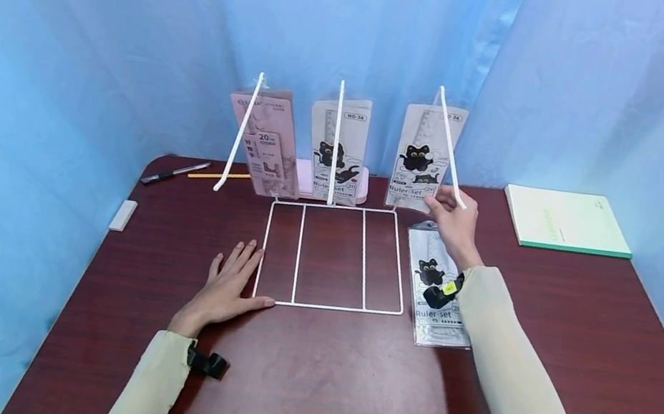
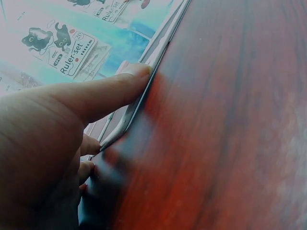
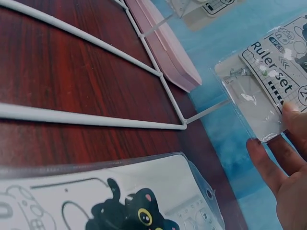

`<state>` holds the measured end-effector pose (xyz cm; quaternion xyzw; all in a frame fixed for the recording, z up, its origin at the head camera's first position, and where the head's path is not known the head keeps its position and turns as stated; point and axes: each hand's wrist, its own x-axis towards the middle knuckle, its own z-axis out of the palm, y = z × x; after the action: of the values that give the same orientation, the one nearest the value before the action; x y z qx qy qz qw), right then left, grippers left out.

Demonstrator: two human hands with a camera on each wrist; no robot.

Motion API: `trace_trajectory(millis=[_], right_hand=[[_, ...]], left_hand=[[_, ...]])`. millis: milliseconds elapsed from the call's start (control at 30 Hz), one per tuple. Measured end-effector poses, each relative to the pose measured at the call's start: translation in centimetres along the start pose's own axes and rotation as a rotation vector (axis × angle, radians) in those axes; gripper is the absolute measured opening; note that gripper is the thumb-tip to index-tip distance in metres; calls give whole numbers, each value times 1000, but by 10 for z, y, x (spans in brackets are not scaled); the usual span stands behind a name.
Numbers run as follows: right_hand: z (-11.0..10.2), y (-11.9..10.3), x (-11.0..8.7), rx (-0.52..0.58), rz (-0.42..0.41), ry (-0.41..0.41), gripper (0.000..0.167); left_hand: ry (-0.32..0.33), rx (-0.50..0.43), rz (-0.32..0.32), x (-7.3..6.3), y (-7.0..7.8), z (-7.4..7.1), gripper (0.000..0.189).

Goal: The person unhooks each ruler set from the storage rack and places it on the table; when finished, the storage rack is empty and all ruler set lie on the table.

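Observation:
A white wire display rack (image 1: 337, 308) stands on the table, with three arms pointing forward. From its right arm hangs a clear-packed ruler set (image 1: 421, 154) with black cats. My right hand (image 1: 459, 226) pinches that pack's lower right corner, thumb in front and fingers behind, as the right wrist view shows. My left hand (image 1: 225, 289) rests at the base's front left corner, fingers spread and thumb on the front bar. Another cat ruler set (image 1: 342, 140) hangs in the middle, and a pink ruler set (image 1: 272, 143) on the left. More ruler sets (image 1: 438, 335) lie under my right forearm.
Behind the rack lies a pink case (image 1: 364, 184). A pen (image 1: 170, 173), a yellow pencil (image 1: 219, 176) and a white eraser (image 1: 123, 215) lie at the left. At the back right is a green notebook (image 1: 571, 219). Blue curtains (image 1: 375, 18) enclose the table.

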<state>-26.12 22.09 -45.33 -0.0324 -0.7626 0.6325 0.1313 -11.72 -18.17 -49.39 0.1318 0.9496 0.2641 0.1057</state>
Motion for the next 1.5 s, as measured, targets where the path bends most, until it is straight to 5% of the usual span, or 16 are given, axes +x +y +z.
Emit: trace_trajectory(millis=[700,1500], right_hand=[[-14,-10,-19,-126,-45,2,26],[-26,-14,-43,-53,-80,-79,26]], left_hand=[[-6,-1,4,3,2,-2,102],[-4,-4,1,1,0,0,102]])
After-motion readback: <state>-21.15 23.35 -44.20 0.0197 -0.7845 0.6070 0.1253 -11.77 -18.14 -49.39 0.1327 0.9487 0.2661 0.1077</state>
